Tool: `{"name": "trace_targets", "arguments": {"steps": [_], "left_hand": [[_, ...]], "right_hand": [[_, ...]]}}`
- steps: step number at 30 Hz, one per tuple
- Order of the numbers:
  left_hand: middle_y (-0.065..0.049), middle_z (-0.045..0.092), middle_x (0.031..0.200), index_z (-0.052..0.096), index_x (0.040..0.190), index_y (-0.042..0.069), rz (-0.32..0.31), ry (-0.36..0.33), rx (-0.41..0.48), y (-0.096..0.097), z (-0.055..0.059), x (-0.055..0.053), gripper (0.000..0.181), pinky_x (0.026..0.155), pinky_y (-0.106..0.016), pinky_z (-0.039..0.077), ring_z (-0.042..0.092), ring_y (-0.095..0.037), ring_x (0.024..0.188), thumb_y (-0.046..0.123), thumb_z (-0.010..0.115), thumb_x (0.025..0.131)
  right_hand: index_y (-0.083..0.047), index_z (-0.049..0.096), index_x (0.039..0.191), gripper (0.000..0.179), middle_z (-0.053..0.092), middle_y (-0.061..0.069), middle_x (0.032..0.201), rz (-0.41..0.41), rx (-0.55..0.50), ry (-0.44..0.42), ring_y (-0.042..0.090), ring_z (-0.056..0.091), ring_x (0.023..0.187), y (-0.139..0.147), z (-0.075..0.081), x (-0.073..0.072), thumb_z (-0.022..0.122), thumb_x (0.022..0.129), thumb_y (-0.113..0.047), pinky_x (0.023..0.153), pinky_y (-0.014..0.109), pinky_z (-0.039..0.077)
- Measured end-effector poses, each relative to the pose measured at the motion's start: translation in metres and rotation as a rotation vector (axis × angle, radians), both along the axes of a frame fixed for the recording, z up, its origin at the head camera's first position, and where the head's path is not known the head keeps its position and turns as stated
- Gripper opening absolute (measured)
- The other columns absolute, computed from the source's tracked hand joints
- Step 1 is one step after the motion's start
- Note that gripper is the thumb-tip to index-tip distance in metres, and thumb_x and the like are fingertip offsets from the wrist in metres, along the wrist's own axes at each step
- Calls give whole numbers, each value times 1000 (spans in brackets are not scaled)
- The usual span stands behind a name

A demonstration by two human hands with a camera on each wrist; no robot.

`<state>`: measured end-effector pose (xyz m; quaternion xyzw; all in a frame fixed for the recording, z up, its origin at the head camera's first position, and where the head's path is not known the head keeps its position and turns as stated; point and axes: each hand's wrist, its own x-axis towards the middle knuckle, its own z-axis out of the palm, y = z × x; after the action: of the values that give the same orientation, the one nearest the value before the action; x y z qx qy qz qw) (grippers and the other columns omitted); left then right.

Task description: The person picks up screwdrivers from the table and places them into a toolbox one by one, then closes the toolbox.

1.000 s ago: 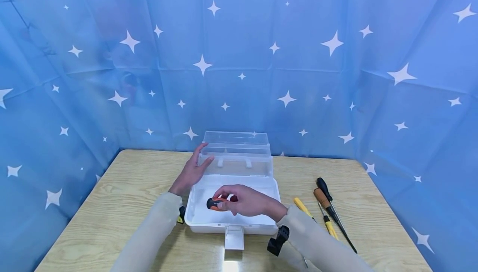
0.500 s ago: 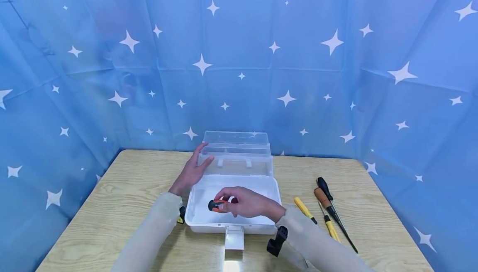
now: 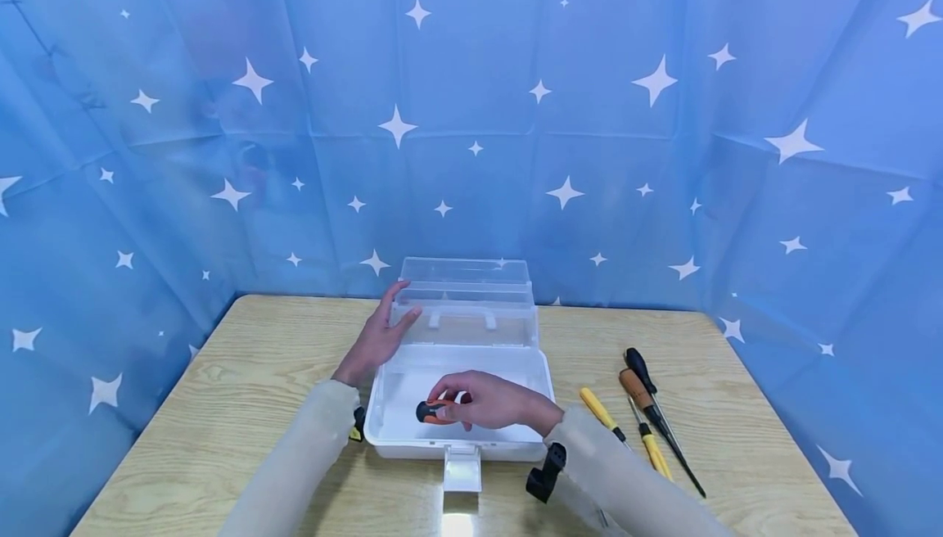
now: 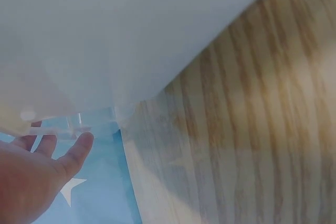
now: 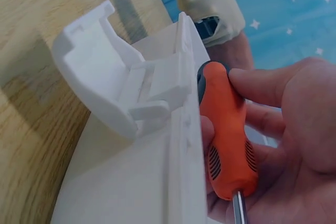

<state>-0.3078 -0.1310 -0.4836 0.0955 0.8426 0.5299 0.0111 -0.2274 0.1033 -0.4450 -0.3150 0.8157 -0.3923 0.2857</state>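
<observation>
Wooden table (image 3: 280, 357), orange-and-black screwdriver (image 5: 227, 129), shiny metal shaft (image 5: 240, 207)

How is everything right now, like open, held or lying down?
White box, open
Clear lid, swung up
White latch, flipped open
Orange screwdriver, held in the right hand
Left hand, at lid
Black screwdriver, lying on table
Brown screwdriver, lying too
Yellow screwdrivers, lying too

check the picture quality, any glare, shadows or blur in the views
Head: bright glare on the table at the bottom edge, below the box latch. Left wrist: dim and hazy, wood grain soft, the pale box wall nearly featureless. Right wrist: a soft shadow on the table beside the latch; the orange screwdriver handle comes out clear.
</observation>
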Motion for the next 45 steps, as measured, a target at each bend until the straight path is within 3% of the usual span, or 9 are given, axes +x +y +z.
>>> {"name": "trace_targets", "arguments": {"steps": [18,28,45], "left_hand": [[-3,17,165,20,153,45,5,-18,14,0,1,-1,73,106,-67,37,31,-40,145,71,49,90],[-3,19,165,21,153,43,14,-2,16,0,0,0,70,108,-67,33,27,-38,147,66,49,94],[-3,19,165,22,154,41,9,4,22,1,-1,0,71,111,-67,29,24,-36,148,66,49,94]], "right_hand": [[-17,64,118,19,65,-4,98,-7,9,-22,15,62,67,-13,-7,0,59,100,-17,65,26,52],[-17,64,116,18,65,-3,98,-11,23,-44,18,64,71,-12,-11,0,60,99,-17,65,26,53],[-20,62,115,16,64,-8,97,24,69,30,7,61,77,-13,-28,-2,60,100,-23,71,23,50]]}}
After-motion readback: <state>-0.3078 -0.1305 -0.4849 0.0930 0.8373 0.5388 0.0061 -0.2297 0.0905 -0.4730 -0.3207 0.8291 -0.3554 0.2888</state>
